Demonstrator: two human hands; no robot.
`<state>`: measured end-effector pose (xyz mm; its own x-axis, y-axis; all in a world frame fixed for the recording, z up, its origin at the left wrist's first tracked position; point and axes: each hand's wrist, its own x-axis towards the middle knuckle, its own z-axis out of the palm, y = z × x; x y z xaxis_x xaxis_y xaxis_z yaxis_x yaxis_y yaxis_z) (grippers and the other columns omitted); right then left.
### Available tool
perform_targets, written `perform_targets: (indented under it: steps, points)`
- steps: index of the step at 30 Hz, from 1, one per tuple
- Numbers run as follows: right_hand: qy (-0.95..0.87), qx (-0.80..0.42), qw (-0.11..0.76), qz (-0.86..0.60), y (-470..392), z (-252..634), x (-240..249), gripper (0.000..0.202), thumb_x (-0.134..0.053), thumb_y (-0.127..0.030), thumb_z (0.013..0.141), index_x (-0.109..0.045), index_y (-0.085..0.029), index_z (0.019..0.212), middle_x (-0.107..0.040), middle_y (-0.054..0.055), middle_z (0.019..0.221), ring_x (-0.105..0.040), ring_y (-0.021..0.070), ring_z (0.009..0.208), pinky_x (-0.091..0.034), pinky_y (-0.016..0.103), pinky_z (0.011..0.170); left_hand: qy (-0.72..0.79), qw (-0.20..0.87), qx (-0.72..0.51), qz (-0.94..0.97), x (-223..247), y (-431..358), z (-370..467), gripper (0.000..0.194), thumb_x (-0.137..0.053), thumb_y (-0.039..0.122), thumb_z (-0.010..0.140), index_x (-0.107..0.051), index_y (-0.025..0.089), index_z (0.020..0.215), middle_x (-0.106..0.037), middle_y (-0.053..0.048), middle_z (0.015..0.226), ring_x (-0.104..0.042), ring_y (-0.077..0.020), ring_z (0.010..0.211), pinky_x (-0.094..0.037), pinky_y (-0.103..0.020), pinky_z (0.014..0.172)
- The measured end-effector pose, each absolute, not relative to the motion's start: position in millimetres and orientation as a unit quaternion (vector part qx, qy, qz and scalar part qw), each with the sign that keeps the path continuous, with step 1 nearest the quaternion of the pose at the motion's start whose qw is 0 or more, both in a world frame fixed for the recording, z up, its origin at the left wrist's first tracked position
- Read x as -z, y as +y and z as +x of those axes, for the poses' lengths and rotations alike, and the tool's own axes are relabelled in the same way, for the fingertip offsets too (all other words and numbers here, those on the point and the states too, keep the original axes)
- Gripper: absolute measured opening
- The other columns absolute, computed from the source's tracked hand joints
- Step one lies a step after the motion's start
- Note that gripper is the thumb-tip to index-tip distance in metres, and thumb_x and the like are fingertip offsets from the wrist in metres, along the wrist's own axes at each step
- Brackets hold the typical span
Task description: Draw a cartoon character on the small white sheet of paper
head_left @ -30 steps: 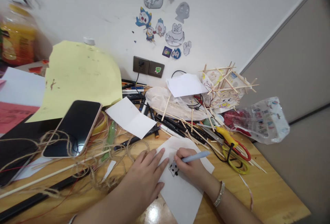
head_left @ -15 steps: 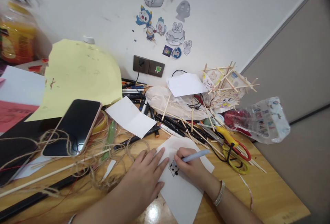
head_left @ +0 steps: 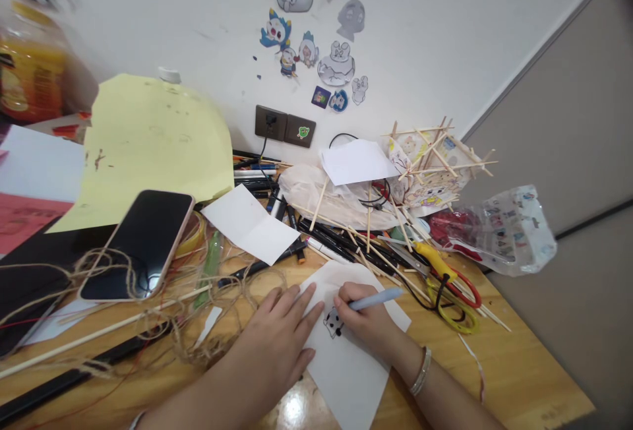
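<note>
A white sheet of paper [head_left: 353, 384] lies on the wooden table in front of me. On it is a small black-and-white animal drawing [head_left: 333, 323] with dark patches. My right hand [head_left: 364, 314] is closed around a light blue pen [head_left: 376, 299], its tip hidden by the fingers beside the drawing. Flat across the paper's left edge rests my left hand [head_left: 284, 331], fingers spread and holding nothing. A bracelet [head_left: 421, 372] circles my right wrist.
Left of my hands lie tangled twine [head_left: 182, 344], a phone [head_left: 141, 245] and a yellow sheet [head_left: 163, 146]. Behind the paper are black markers [head_left: 326, 240], thin sticks and a blank white card [head_left: 252, 224]. Scissors [head_left: 435, 268], a plastic bag [head_left: 519, 232] and a stick frame [head_left: 435, 166] stand to the right.
</note>
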<state>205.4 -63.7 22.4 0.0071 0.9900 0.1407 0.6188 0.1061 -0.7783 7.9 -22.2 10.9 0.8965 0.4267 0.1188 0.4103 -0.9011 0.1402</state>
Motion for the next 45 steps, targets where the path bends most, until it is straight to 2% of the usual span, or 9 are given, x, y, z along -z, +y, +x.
perform_targets:
  steps: [7, 14, 19, 38, 45]
  points:
    - [-0.660, -0.250, 0.360, -0.610, -64, 205, -24, 0.036, -0.047, -0.030, 0.082, -0.025, -0.023, 0.054, -0.032, -0.006, 0.050, -0.032, 0.0109, 0.050, -0.025, 0.024, 0.047, 0.216, 0.062, -0.072, 0.972, -11, -22, 8, 0.048, -0.045, 0.039, 0.094, -0.044, 0.018, 0.138, -0.037, -0.015, 0.144, -0.040, -0.0363, 0.124, -0.033, -0.057, 0.098]
    - [-0.656, -0.252, 0.355, -0.617, -64, 204, -23, 0.035, -0.046, -0.029, 0.081, -0.025, -0.023, 0.053, -0.032, -0.006, 0.050, -0.032, 0.0114, 0.049, -0.025, 0.025, 0.047, 0.218, 0.057, -0.067, 0.972, -12, -23, 9, 0.049, -0.049, 0.034, 0.091, -0.044, 0.019, 0.138, -0.037, -0.014, 0.145, -0.041, -0.0357, 0.124, -0.033, -0.056, 0.099]
    - [-0.654, -0.249, 0.354, -0.620, -64, 205, -22, 0.034, -0.045, -0.029, 0.081, -0.026, -0.023, 0.054, -0.033, -0.006, 0.050, -0.032, 0.0113, 0.049, -0.025, 0.025, 0.047, 0.223, 0.038, -0.047, 0.973, -14, -24, 10, 0.057, -0.056, 0.024, 0.085, -0.042, 0.019, 0.140, -0.036, -0.014, 0.146, -0.040, -0.0360, 0.125, -0.034, -0.056, 0.099]
    - [-0.654, -0.252, 0.356, -0.618, -65, 207, -22, 0.035, -0.047, -0.030, 0.082, -0.028, -0.023, 0.053, -0.034, -0.006, 0.050, -0.034, 0.0112, 0.049, -0.026, 0.024, 0.047, 0.214, 0.031, -0.103, 0.971, -2, -23, 9, 0.050, -0.052, 0.032, 0.089, -0.045, 0.019, 0.137, -0.040, -0.013, 0.143, -0.042, -0.0345, 0.123, -0.031, -0.053, 0.099]
    - [-0.657, -0.244, 0.349, -0.623, -65, 206, -23, 0.034, -0.045, -0.030, 0.081, -0.027, -0.023, 0.053, -0.035, -0.005, 0.050, -0.034, 0.0112, 0.049, -0.026, 0.024, 0.047, 0.218, 0.028, -0.081, 0.972, -4, -23, 9, 0.054, -0.056, 0.028, 0.085, -0.044, 0.019, 0.137, -0.039, -0.013, 0.144, -0.041, -0.0352, 0.123, -0.031, -0.054, 0.099]
